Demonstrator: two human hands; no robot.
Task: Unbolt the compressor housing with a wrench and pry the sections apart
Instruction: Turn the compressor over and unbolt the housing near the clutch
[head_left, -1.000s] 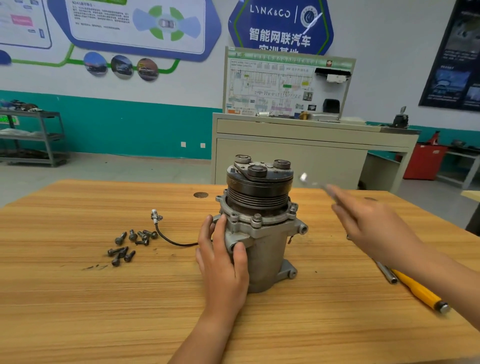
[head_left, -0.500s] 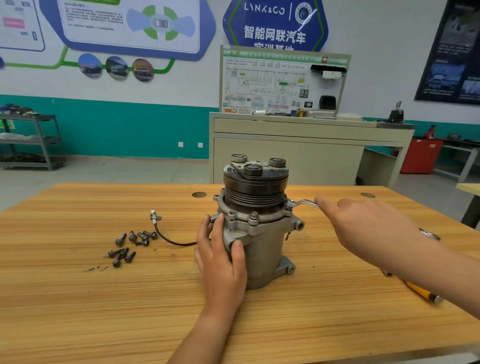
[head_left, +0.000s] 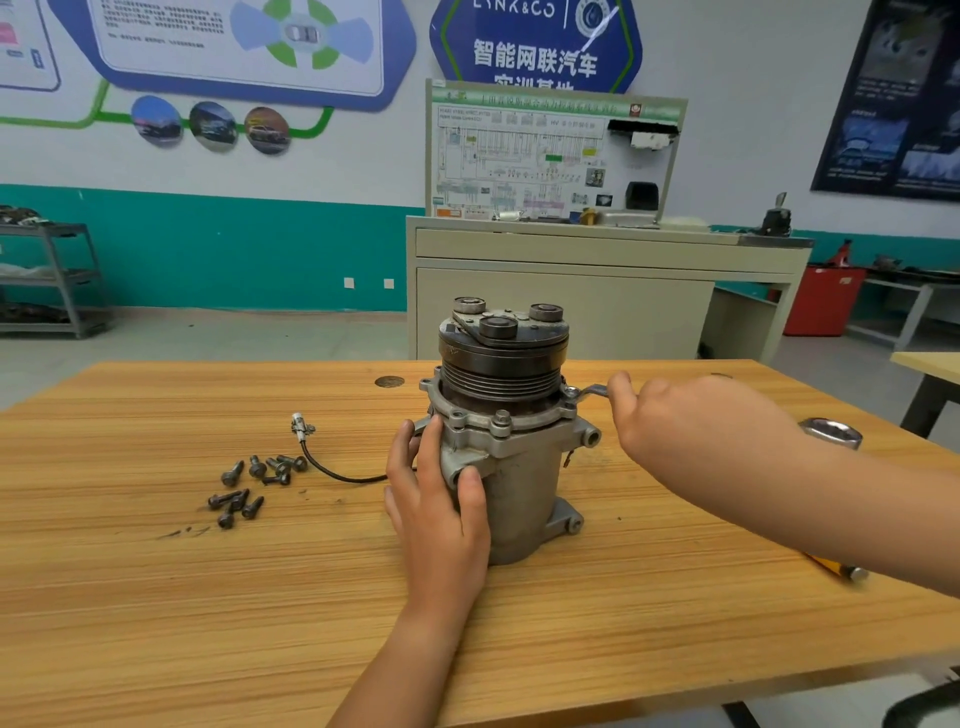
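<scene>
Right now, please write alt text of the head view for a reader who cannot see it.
A person's left hand holds a compressor upright on a wooden table while the right hand holds a wrench against its upper right side. Loose bolts lie to the left.

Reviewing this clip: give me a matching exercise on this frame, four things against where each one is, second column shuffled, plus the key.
1. loose bolts
2. wrench
3. left hand
4. yellow-handled tool

a. on the compressor flange, right side, gripped by the right hand
b. on the table, partly hidden by the right forearm
c. gripping the compressor body
d. heaped on the table left of the compressor

Pairs: 1-d, 2-a, 3-c, 4-b
</scene>
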